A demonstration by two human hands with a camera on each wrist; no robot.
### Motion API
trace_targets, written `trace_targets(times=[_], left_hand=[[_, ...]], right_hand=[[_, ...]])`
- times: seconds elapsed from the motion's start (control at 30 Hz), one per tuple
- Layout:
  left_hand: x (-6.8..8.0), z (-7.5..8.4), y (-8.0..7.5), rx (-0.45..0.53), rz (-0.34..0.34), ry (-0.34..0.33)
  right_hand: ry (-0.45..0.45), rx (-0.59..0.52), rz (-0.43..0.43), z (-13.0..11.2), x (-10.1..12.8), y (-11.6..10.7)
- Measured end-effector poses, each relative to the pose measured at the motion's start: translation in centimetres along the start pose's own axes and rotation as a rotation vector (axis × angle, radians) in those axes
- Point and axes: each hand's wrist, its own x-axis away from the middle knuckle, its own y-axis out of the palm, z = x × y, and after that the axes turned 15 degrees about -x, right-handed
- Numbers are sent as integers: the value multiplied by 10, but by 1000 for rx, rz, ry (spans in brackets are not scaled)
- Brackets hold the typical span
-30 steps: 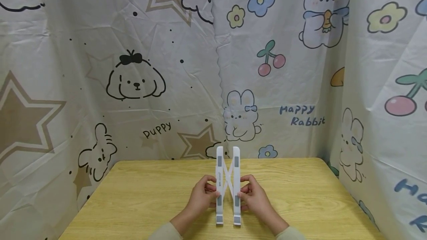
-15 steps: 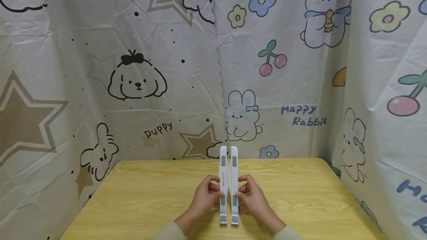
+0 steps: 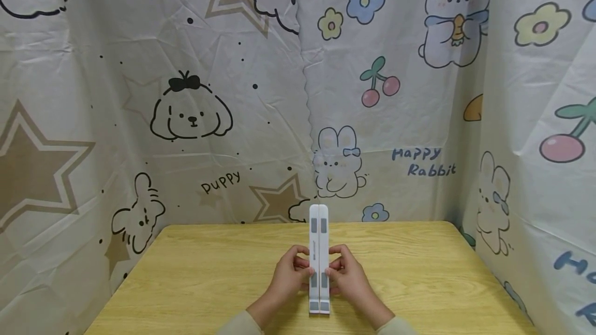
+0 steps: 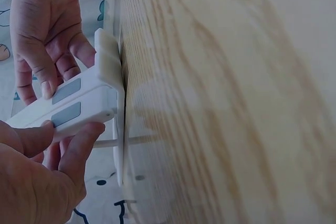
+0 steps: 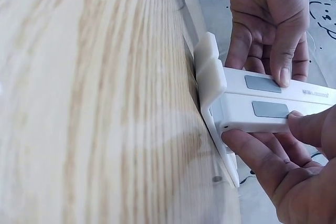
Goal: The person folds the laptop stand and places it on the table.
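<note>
A white folding laptop stand (image 3: 319,247) with grey pads stands on the table, its two long arms lying side by side. My left hand (image 3: 289,276) grips the left arm, thumb on the front face. My right hand (image 3: 348,276) holds the right arm the same way, the other fingers partly behind it. In the left wrist view, the laptop stand (image 4: 100,95) shows its hooked lip close to the wood surface, between both hands. The right wrist view shows the laptop stand (image 5: 270,98) too, with a thumb on each arm. The crossbars between the arms are mostly hidden.
The yellow wood-grain table (image 3: 223,268) spreads to both sides of the hands. A cloth curtain (image 3: 270,143) printed with puppies, rabbits and flowers hangs behind the table and at its sides.
The two arms of the laptop stand have come together, from a visible gap with crossed bars to side by side. Both hands have moved inward with them, keeping their grip.
</note>
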Motion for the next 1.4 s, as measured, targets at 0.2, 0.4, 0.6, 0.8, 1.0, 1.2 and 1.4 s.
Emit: trace_targets(times=[0.2, 0.4, 0.6, 0.8, 1.0, 1.2, 1.4], left_hand=[[0, 0, -2, 4, -19, -17], [1, -6, -7, -4, -27, 6], [14, -10, -10, -157, -123, -6], [31, -9, -8, -227, -185, 22], [35, -9, -2, -296, -182, 32], [33, -9, 1, -352, -169, 48], [33, -7, 1, -395, -159, 70]], right_hand=[[-5, 54, -17, -4, 1, -2], [-45, 299, -123, -17, -11, -16], [-89, 532, -230, -57, -33, -35], [-127, 579, -225, -108, -60, -42], [-177, 689, -377, -131, -77, -38], [-218, 773, -477, -130, -86, -32], [-293, 795, -467, -130, -88, -32]])
